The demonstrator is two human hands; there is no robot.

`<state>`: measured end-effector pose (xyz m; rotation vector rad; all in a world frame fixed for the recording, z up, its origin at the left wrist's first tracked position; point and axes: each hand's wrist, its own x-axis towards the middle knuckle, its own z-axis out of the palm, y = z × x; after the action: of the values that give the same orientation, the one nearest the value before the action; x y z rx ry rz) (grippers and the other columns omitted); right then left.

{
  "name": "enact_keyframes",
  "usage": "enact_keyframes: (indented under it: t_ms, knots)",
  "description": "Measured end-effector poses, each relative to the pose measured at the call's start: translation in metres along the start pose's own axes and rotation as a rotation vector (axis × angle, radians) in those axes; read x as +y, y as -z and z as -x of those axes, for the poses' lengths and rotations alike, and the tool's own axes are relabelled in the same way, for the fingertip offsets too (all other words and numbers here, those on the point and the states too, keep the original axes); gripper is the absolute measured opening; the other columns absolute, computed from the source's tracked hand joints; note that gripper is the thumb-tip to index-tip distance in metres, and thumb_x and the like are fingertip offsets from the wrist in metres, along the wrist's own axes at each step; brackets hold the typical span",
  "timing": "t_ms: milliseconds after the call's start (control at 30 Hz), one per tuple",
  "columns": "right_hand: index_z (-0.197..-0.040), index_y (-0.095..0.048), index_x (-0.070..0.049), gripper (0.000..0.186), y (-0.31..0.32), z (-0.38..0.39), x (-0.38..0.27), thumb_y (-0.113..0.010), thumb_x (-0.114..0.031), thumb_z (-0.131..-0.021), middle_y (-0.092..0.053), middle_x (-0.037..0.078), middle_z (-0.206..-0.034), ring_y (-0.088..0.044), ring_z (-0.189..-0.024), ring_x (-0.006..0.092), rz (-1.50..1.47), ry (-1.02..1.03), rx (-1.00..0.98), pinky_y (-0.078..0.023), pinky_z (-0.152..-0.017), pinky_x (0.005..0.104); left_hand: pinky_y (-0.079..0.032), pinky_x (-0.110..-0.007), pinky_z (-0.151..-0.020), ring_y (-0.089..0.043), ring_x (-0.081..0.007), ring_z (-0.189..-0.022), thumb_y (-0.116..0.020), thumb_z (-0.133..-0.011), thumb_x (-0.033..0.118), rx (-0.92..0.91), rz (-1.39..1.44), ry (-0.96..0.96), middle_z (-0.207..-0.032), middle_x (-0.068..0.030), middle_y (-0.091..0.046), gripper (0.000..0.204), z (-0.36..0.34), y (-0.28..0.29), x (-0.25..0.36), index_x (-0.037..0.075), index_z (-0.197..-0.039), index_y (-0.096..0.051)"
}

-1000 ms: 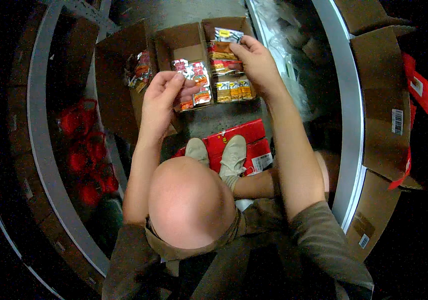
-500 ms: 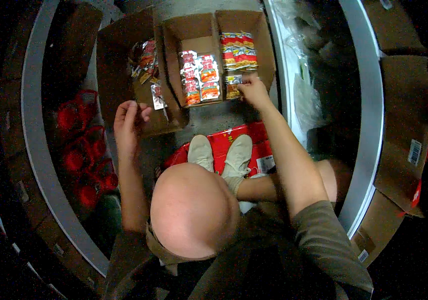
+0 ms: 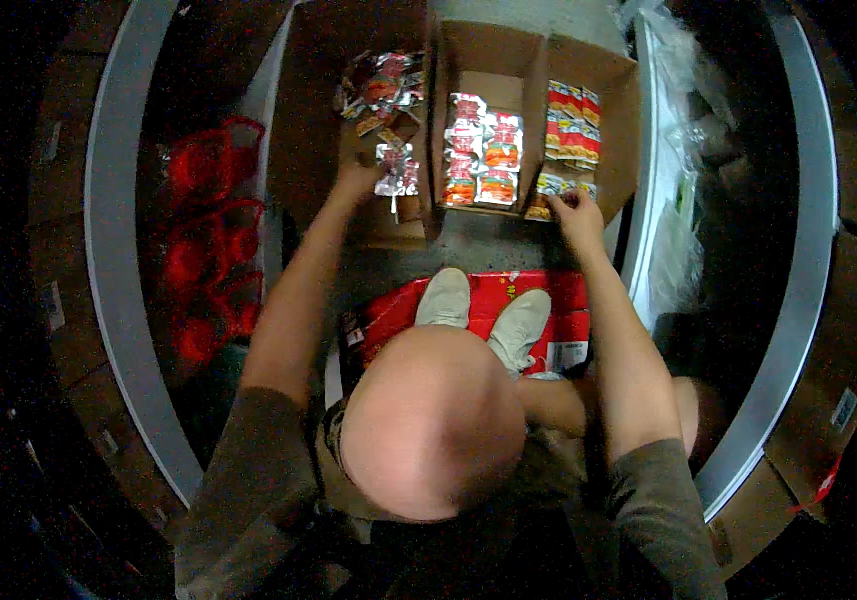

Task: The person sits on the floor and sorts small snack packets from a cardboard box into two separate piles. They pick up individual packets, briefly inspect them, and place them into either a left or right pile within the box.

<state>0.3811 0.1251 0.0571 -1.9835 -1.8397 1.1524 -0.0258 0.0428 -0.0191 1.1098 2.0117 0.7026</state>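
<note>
In the far left cardboard box point(image 3: 298, 150), my left hand point(image 3: 356, 180) reaches in beside a silver and pink packet point(image 3: 408, 178). Its fingers are dim and smeared, so their grip does not show. Behind it lies a loose heap of silver and red packets point(image 3: 388, 80). My right hand point(image 3: 580, 215) is at the near end of the right-hand box point(image 3: 620, 130), thumb and fingers pinched on a yellow and brown packet point(image 3: 546, 190). Rows of yellow and red packets point(image 3: 573, 120) lie behind it. Silver, red and orange packets point(image 3: 483, 150) sit in two columns in the middle box point(image 3: 493, 45).
My shoes point(image 3: 443, 298) rest on a flat red printed carton point(image 3: 388, 308) below the boxes. White metal beams run along both sides point(image 3: 128, 300). Red netted bundles point(image 3: 208, 240) stand at the left, clear plastic wrap point(image 3: 683, 210) at the right. Beyond are brown cartons point(image 3: 838, 320).
My left hand has moved forward and into the left box, to the packets there. My right hand stays at the right box's near packet. The whole view has shifted, placing the boxes farther right.
</note>
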Motion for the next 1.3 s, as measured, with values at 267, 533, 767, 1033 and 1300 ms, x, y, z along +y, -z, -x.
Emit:
enact_keyframes:
  t_ms: [267,533,767,1033,1300]
  knots:
    - [-0.095,-0.066,0.000,0.037,0.006,0.005,0.017,-0.068,-0.034,-0.081,-0.068,0.016,-0.090,-0.065,-0.084,0.0281,-0.166,-0.050,0.098,-0.049,-0.078,0.0358,-0.048,-0.039,-0.085,-0.063,-0.0335,-0.100,-0.070,-0.073,0.057,0.287,0.017,0.033,-0.110,-0.0207,-0.065,0.076,-0.008,-0.039,0.078,-0.007,-0.112,-0.059]
    - [-0.106,-0.063,0.000,0.035,0.023,0.005,0.007,-0.061,-0.030,-0.088,-0.067,0.019,-0.096,-0.064,-0.089,0.0292,-0.184,0.043,0.124,-0.048,-0.081,0.0362,-0.048,-0.036,-0.079,-0.062,-0.0273,-0.091,-0.065,-0.082,0.044,0.046,0.104,0.312,-0.103,-0.0178,-0.064,0.057,-0.057,-0.058,0.036,-0.004,-0.112,-0.056]
    - [-0.099,-0.063,-0.002,0.033,0.066,0.010,-0.068,-0.055,-0.034,-0.093,-0.067,0.009,-0.084,-0.060,-0.067,0.0147,-0.566,-0.010,-0.111,-0.047,-0.058,0.0273,-0.046,-0.034,-0.083,-0.058,-0.0255,-0.097,-0.061,-0.088,0.023,0.493,0.459,-0.075,-0.112,-0.0164,-0.060,0.032,0.048,-0.004,0.122,0.001,-0.110,-0.052]
    - [-0.115,-0.052,0.003,0.051,0.081,0.098,-0.194,-0.050,-0.043,-0.095,-0.063,0.011,-0.091,-0.063,-0.079,0.0167,-1.029,0.103,-0.746,-0.057,-0.060,0.0335,-0.047,-0.041,-0.089,-0.058,-0.0324,-0.110,-0.071,-0.066,0.002,0.326,-0.211,-1.143,-0.119,-0.0130,-0.059,0.024,0.152,0.057,0.252,0.010,-0.087,-0.062]
    - [-0.114,-0.057,-0.003,0.033,0.090,0.098,-0.189,-0.061,-0.028,-0.092,-0.065,0.003,-0.095,-0.061,-0.077,0.0117,-0.842,0.285,-0.670,-0.053,-0.061,0.0262,-0.047,-0.042,-0.087,-0.059,-0.0309,-0.101,-0.073,-0.067,0.004,0.290,-0.258,-1.094,-0.117,-0.0118,-0.059,0.030,0.160,0.050,0.262,0.011,-0.095,-0.065]
